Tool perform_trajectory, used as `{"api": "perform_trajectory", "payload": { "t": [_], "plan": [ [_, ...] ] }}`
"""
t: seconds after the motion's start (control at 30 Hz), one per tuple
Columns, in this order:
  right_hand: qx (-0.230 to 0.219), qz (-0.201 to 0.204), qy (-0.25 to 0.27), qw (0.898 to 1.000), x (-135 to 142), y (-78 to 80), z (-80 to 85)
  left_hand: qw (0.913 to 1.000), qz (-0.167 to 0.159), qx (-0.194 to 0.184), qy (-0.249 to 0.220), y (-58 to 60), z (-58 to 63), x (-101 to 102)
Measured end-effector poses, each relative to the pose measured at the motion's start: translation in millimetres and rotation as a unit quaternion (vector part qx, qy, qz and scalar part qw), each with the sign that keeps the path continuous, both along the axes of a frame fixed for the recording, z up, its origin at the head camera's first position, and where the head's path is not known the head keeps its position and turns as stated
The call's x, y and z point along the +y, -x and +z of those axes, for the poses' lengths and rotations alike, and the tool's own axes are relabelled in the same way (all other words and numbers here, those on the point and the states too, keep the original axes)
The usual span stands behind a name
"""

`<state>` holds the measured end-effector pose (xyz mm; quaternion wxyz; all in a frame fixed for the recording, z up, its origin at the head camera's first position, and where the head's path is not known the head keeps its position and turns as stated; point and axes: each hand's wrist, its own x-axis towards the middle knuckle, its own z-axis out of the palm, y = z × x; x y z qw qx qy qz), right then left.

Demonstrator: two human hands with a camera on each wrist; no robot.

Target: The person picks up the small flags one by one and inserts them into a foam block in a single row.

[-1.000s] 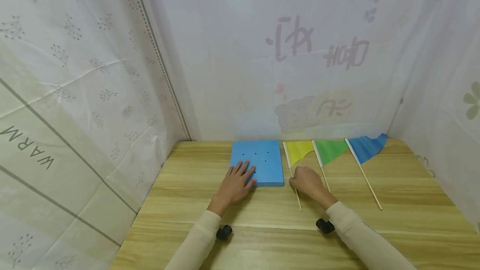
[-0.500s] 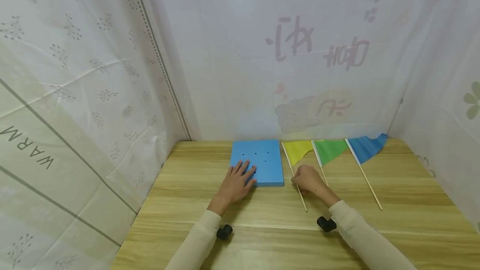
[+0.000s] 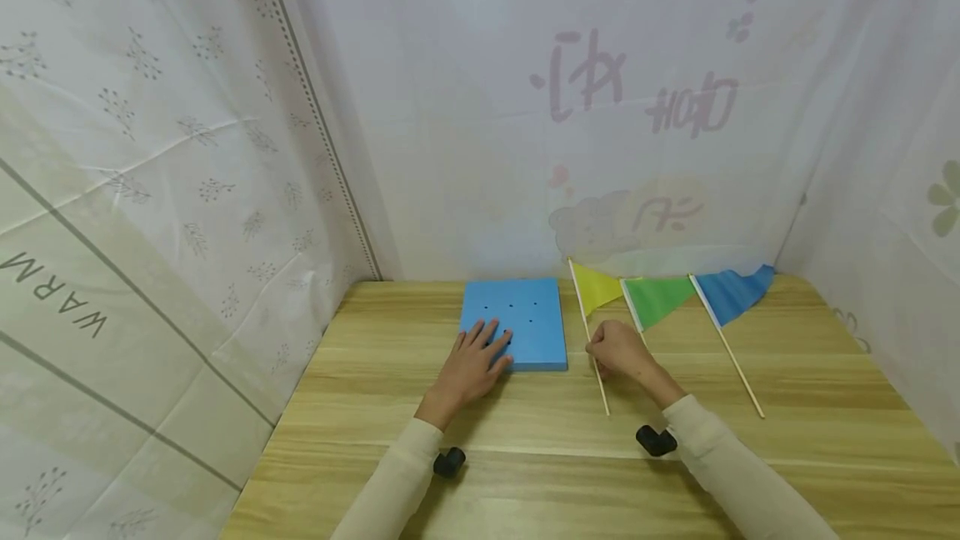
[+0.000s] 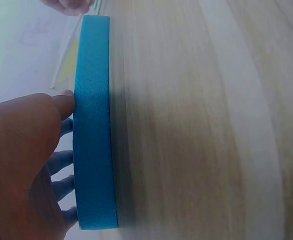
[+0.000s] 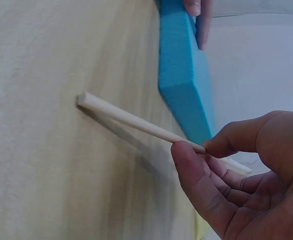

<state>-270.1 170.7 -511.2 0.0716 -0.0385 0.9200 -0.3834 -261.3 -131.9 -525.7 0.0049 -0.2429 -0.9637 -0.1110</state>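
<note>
My left hand (image 3: 468,365) rests with spread, straight fingers on a blue foam block (image 3: 517,298) dotted with several small dark holes. In the left wrist view the thumb touches the top edge of the block (image 4: 94,125). To the right of it, my right hand (image 3: 621,352) pinches the wooden stick of a yellow flag (image 3: 594,288) between thumb and forefinger. The right wrist view shows the bare stick (image 5: 131,120) tilted, its lower end at or close to the table and a shadow beneath. Part of the stick is hidden by the fingers.
A green flag (image 3: 658,300) lies right of the yellow one, its stick partly behind my right hand. Further right lies a blue flag (image 3: 731,294) with its stick toward me. The wooden table (image 3: 540,473) ends at patterned curtains (image 3: 465,148) behind and on both sides.
The yellow flag's top has risen off the table, and the right hand has shifted slightly right and away from me with it. My left hand has stayed on the foam block.
</note>
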Motion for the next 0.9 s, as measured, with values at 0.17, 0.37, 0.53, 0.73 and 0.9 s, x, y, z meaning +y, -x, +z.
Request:
{"api": "perform_trajectory", "payload": {
  "t": [0.17,0.37,0.53,0.73,0.9],
  "plan": [
    [0.014,0.000,0.011,1.000,2,1.1,7.1,1.0000,0.003,-0.004,0.006,-0.6,0.5,0],
    [0.024,-0.001,0.030,0.999,4,2.7,13.0,0.9999,-0.003,0.004,-0.011,-1.6,2.0,0],
    [0.034,0.002,0.046,0.998,5,5.0,17.0,1.0000,-0.001,0.001,-0.007,-0.7,-1.1,-1],
    [0.038,0.004,0.073,0.997,5,8.7,22.1,0.9999,-0.003,-0.002,-0.010,-1.5,-0.2,-1],
    [0.048,0.007,0.071,0.996,2,12.9,27.8,1.0000,-0.001,-0.004,-0.007,-1.4,1.7,-1]
  ]
}}
